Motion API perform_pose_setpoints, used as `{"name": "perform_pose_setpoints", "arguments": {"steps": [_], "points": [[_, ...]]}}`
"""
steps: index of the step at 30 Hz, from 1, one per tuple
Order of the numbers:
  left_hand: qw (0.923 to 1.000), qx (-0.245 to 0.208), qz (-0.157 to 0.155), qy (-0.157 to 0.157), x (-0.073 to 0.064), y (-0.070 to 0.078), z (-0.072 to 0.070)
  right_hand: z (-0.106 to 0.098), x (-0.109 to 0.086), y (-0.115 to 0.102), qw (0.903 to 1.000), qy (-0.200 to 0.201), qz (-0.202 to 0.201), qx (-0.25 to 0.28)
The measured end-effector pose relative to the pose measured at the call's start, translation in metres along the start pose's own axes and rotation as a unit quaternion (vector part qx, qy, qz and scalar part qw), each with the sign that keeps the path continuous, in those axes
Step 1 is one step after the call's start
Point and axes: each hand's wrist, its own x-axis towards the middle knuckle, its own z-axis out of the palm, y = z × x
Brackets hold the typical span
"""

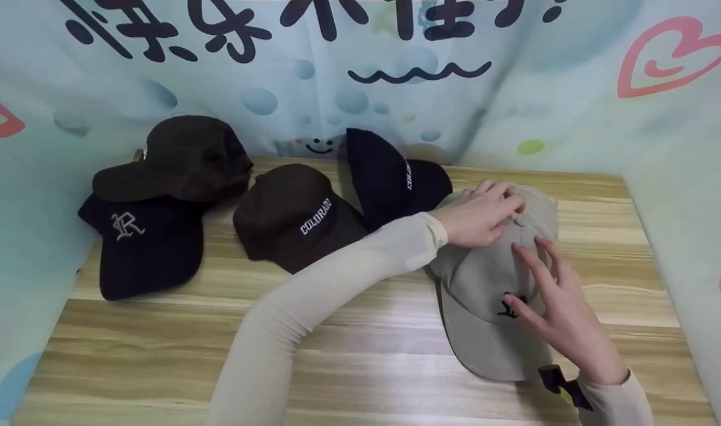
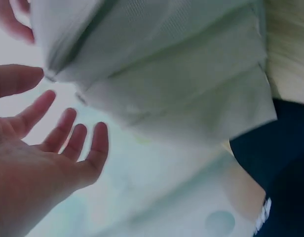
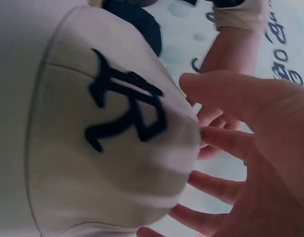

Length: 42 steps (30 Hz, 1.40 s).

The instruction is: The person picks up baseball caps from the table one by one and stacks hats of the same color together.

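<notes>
A beige cap (image 1: 490, 278) with a black letter emblem lies on the wooden table at the right, its brim toward me. My left hand (image 1: 481, 214) is over the top of its crown, fingers loosely bent; in the left wrist view its thumb (image 2: 19, 80) is right by the fabric and the other fingers are spread apart. My right hand (image 1: 567, 313) is at the cap's right side, fingers apart. In the right wrist view its fingertips (image 3: 180, 210) are right at the crown beside the black emblem (image 3: 125, 103).
Left of the beige cap stand a navy cap (image 1: 378, 171) and a brown COLORADO cap (image 1: 289, 207). Farther left, a dark brown cap (image 1: 183, 157) overlaps a navy cap with an R (image 1: 153, 254). A printed cloth backdrop (image 1: 313, 106) borders the wooden table (image 1: 360, 355).
</notes>
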Motion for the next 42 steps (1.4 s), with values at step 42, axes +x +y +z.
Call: {"name": "perform_pose_setpoints", "arguments": {"steps": [42], "points": [[0.9960, -0.040, -0.062, 0.052, -0.182, -0.062, 0.036, -0.014, 0.050, 0.011, 0.9894, -0.098, 0.067, -0.084]]}}
